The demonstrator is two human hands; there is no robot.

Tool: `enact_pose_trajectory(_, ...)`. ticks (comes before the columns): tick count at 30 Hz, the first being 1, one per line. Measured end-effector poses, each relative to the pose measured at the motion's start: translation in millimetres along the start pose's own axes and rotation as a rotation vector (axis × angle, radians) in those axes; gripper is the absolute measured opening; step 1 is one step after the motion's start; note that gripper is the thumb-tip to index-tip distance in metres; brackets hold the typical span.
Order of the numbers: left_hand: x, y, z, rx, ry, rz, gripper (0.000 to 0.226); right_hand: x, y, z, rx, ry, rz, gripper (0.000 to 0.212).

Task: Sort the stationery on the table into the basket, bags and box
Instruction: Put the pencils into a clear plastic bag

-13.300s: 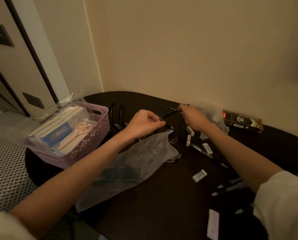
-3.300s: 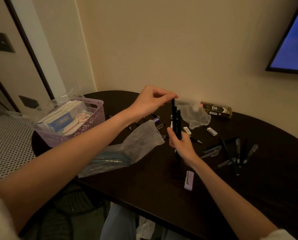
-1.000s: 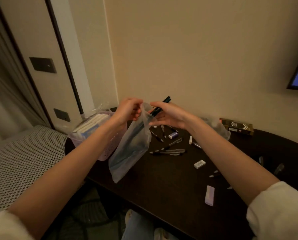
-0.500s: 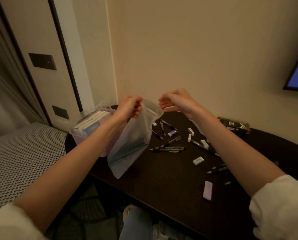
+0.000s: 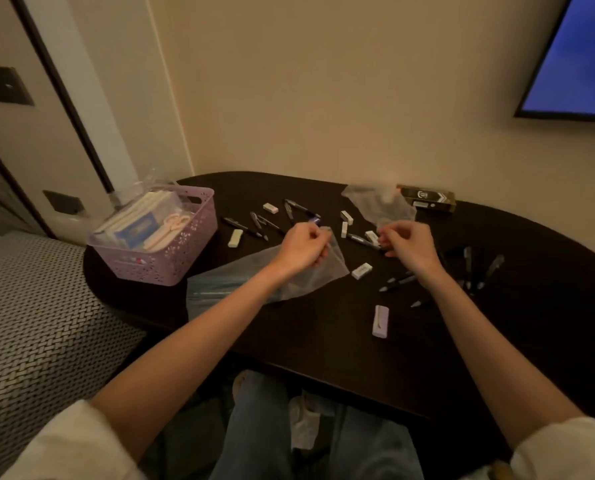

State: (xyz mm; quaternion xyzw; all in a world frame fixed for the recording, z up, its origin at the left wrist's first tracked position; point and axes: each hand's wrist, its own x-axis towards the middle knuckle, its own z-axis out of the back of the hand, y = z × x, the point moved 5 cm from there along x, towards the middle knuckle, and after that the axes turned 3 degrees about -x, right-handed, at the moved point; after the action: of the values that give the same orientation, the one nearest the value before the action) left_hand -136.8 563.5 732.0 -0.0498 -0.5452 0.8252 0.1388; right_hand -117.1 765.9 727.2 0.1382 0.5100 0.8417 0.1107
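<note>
Bare forearms, white sleeves pushed up toward the elbows, blue denim jeans over the knees below the desk edge

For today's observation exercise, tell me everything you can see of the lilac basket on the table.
The lilac basket looks like plastic, rectangular, with walls pierced in a lacy pattern and a handle slot near the rim. It stands upright on the dark table at its left end, close to the edge. It is full: flat packs, pale scissors on top, clear wrapping rising behind. Neither hand touches it; the frosted bag lies just beside it.
</note>
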Motion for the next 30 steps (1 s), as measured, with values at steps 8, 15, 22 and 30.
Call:
enact_pose_trajectory(8, 0.8, -16.7, -50.6, 0.029, -0.095, -0.146, 0.016, -27.8, -55.7, 40.5, -0.028, -0.105, 0.035, 0.017)
enact_pose_trajectory(15, 23.8, -14.7, -111.2, 0.294, 0.126, -0.234, 0.02, -8.7, -104.1, 101.6, -0.177, -0.373, -0.23, 0.028)
enact_pose_trajectory(22, 60.5, -4.4, -142.7, 0.445, 0.208, -0.245, 0.023, 23.5, -111.9, 87.6, -0.705, -0.056, -0.275, 0.018)
enact_pose_trajectory(30, 91.6, -20.1, -177.7, 0.539, 0.261, -0.363, 0.021, 42.6, -111.0, 95.3, -0.599, -0.129, -0.301, 0.023)
